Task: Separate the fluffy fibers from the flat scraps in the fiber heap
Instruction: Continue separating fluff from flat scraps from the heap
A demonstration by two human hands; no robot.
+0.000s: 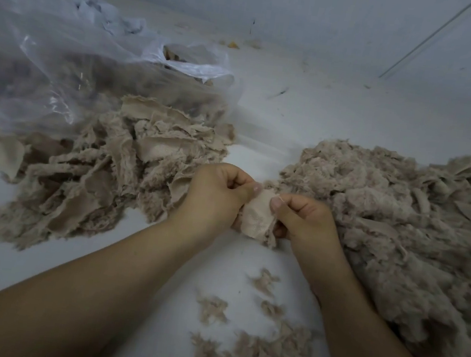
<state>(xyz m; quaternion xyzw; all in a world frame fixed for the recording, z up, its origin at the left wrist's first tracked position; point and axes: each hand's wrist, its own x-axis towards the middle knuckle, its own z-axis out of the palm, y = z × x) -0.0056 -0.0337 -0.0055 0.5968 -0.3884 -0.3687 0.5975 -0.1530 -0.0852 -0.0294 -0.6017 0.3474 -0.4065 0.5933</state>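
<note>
A small beige flat scrap [256, 218] with fuzzy edges is held between both hands at the centre. My left hand [214, 196] pinches its upper left edge, fingers curled. My right hand [302, 217] pinches its right edge with thumb and curled fingers. A big heap of fluffy grey-beige fibers [395, 229] lies to the right, with a few flat pieces showing at its far side. To the left lies a pile of flat scraps [103, 173] with frayed edges.
A clear plastic bag [64, 60] holding more material lies at the back left, partly over the scrap pile. Loose fiber tufts [259, 349] are scattered on the white surface [297, 111] near my forearms. A wall rises behind.
</note>
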